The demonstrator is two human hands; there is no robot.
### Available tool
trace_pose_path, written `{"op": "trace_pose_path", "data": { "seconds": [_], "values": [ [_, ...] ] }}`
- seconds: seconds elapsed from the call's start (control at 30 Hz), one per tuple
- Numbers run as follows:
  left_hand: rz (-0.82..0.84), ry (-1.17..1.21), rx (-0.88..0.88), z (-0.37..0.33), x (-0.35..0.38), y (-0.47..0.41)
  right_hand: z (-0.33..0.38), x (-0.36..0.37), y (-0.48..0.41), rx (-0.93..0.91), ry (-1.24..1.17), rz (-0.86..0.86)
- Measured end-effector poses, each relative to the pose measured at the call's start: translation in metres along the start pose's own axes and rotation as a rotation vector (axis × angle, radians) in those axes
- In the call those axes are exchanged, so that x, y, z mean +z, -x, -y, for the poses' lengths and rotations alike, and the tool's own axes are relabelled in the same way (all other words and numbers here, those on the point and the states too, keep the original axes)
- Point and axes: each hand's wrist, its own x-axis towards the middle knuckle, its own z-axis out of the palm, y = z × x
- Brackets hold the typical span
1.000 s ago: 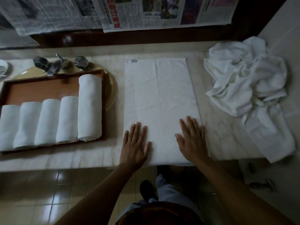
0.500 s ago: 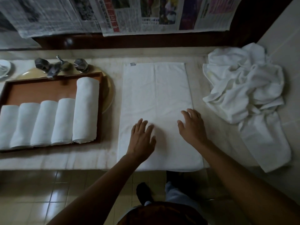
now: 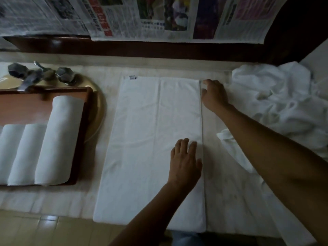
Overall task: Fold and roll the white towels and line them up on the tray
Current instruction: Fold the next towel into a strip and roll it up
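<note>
Pressing folded towel [image 3: 147, 148], left hand [image 3: 184, 164] spread; right hand [image 3: 214, 96] pinching its far corner.

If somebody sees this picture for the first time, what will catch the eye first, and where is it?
The flat white towel in the middle draws the eye first, with the left hand laid flat on it near its right edge and the right hand at its far right corner. On the left, rolled towels lie side by side on a brown tray. On the right sits a crumpled heap of white towels.
</note>
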Motion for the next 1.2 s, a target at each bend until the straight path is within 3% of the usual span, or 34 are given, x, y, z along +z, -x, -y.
{"op": "trace_pose_path", "data": {
  "seconds": [0.33,0.43,0.67,0.9,1.03,1.2],
  "values": [
    [-0.038,-0.021,-0.049,-0.013,0.025,-0.012,-0.004,0.010,-0.074,-0.018,0.028,0.025],
    [-0.036,-0.005,-0.089,-0.017,0.024,-0.015,-0.003,0.000,-0.084,0.017,0.031,0.110],
    [-0.006,0.058,-0.111,-0.027,0.022,-0.017,0.017,-0.042,-0.085,0.115,-0.304,0.148],
    [0.082,0.504,-0.241,-0.017,-0.048,-0.023,0.050,-0.059,-0.070,0.155,-0.643,0.246],
    [0.028,0.679,-0.252,0.028,-0.095,-0.013,0.083,-0.051,-0.066,-0.020,-0.653,0.222],
    [0.052,0.983,-0.435,0.094,-0.130,-0.002,0.141,-0.018,-0.081,-0.174,-0.531,0.159]
  ]
}}
